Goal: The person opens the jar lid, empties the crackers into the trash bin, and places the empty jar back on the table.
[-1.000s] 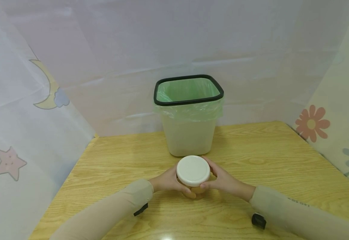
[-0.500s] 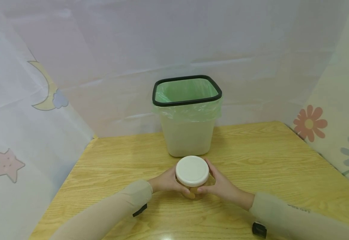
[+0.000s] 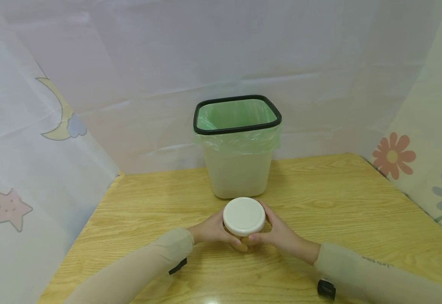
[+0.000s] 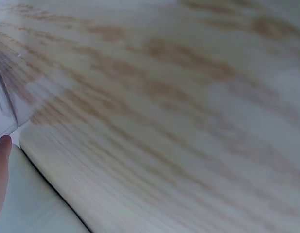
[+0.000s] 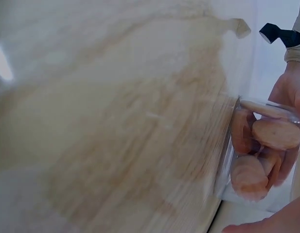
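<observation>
A clear jar with a round white lid stands upright near the middle of the table, between my two hands. Through its wall in the right wrist view show several flat, round, tan biscuits. My left hand grips the jar from the left, thumb across its near side just below the lid. From the right, my right hand holds it with thumb in front and fingers round the far side. Only a clear edge of the jar and one fingertip enter the left wrist view.
Right behind the jar stands a cream bin with a black rim and a green liner bag. The wooden table meets patterned cloth walls at its back and sides.
My right hand has turned slightly round the jar, its thumb tip shifting a little left under the lid. Jar, left hand and bin keep their places.
</observation>
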A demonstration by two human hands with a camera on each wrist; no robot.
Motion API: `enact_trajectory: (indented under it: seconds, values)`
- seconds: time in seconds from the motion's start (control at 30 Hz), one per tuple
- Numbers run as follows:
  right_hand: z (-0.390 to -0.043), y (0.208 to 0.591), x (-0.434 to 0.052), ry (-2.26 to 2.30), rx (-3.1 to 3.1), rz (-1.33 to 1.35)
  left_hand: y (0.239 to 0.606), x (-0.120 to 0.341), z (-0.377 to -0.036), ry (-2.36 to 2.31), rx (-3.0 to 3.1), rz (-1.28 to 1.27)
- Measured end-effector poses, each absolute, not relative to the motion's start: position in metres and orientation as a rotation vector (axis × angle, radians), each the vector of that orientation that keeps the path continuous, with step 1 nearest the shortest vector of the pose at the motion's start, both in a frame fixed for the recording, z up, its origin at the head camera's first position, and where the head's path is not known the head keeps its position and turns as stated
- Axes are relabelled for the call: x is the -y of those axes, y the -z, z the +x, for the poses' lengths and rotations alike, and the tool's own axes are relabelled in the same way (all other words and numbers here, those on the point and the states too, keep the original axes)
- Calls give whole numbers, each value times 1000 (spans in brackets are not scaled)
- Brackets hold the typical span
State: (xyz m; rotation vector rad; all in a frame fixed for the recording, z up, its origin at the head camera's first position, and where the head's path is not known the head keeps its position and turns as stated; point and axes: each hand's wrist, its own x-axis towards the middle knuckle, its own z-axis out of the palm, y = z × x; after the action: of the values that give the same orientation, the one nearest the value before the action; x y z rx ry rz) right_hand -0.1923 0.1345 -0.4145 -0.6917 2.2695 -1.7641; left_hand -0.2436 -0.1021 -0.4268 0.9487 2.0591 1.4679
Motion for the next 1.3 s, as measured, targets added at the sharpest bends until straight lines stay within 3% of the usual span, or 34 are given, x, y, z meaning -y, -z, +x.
enact_trajectory:
  seconds: [1.03,1.3]
  values:
    - [-209,414,-147,1676,-2228,-877,429,102,-244,-1461,-2091,940]
    - [-203,413,-145,1687,-2246,-775,428,103,-245,-1464,-2054,973]
